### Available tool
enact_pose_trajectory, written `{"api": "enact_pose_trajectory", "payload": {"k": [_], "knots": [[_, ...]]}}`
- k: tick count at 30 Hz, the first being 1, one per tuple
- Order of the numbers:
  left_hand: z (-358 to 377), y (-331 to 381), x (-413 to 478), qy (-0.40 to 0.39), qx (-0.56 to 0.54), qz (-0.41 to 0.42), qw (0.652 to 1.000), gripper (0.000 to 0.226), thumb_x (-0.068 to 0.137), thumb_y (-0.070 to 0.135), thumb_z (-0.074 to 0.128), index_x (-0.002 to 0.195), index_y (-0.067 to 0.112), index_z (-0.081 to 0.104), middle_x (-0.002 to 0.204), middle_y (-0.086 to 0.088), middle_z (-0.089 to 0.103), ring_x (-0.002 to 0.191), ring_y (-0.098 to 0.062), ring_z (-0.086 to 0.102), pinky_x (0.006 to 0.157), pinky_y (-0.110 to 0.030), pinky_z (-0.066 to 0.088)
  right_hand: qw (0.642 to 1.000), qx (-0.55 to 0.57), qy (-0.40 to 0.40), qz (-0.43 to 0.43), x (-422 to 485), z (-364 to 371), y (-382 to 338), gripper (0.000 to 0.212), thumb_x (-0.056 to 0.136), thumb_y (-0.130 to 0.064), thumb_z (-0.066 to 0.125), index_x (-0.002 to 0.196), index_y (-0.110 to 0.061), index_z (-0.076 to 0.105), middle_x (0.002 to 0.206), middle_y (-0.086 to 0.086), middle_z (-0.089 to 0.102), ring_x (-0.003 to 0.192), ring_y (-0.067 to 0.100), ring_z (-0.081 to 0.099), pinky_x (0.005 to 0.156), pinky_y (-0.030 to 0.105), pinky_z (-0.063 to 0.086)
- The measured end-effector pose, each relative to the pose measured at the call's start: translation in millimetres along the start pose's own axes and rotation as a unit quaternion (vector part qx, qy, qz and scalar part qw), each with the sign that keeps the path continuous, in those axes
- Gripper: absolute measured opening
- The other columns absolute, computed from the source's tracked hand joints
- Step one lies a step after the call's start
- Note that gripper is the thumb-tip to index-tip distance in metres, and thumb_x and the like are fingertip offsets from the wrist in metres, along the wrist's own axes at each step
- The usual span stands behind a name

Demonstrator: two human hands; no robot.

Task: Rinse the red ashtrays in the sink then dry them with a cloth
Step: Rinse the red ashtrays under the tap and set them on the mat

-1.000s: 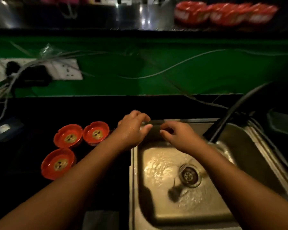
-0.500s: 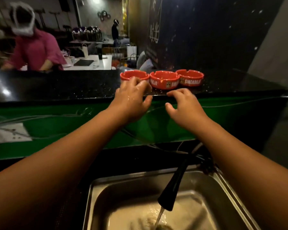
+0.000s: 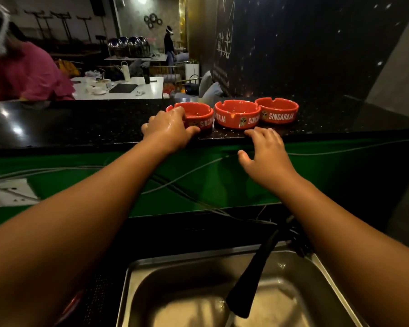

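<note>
- Since half a second ago, both hands have closed on the black counter [image 3: 80, 123]. The left hand [image 3: 168, 133] now clasps the left ashtray [image 3: 198, 114], and the right hand [image 3: 267, 152] has dropped to the counter's front edge.
- Nearest is the steel sink [image 3: 151, 265], with water running from the black faucet [image 3: 250, 279].
- The right hand's fingers are spread with their tips on the edge, holding nothing.
- The wet left hand's fingers curl over the rim, thumb on the near wall.
- The middle ashtray [image 3: 237, 114] and right ashtray [image 3: 278, 110] stand alongside in a row.
- A person in pink [image 3: 28, 74] is beyond the counter.
</note>
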State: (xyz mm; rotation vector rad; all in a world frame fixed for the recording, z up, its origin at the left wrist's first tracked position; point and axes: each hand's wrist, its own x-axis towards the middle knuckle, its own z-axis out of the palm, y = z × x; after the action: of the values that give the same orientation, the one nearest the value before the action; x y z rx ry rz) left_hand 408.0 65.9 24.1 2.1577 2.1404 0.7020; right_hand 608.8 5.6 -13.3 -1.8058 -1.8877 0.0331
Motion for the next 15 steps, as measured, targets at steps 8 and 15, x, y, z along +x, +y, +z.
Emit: {"api": "enact_pose_trajectory", "payload": {"k": [8,15], "knots": [[-23.8,-39.8,-105.9,0.046,-0.112,0.078,0.99,0.033,0.084,0.036,0.067,0.109,0.017,0.056,0.136,-0.012,0.047,0.124,-0.032,0.043,0.105,-0.041,0.037,0.989,0.145,0.028,-0.028,-68.6,12.5,-35.2,0.041,0.091,-0.028,0.059,0.131,-0.021,0.052,0.141,0.004,0.038,0.134,0.02,0.034,0.111,0.033,0.029],[-8.4,-97.3,-224.0,-0.084,-0.371,-0.02,0.925,0.029,0.066,0.034,0.083,0.075,0.028,0.057,0.133,-0.005,0.046,0.114,-0.022,0.056,0.097,-0.042,0.05,0.966,0.257,-0.008,-0.03,-167.4,44.7,-53.0,0.022,0.091,-0.017,0.06,0.112,-0.018,0.064,0.115,-0.007,0.047,0.111,0.002,0.045,0.094,0.009,0.031]]}}
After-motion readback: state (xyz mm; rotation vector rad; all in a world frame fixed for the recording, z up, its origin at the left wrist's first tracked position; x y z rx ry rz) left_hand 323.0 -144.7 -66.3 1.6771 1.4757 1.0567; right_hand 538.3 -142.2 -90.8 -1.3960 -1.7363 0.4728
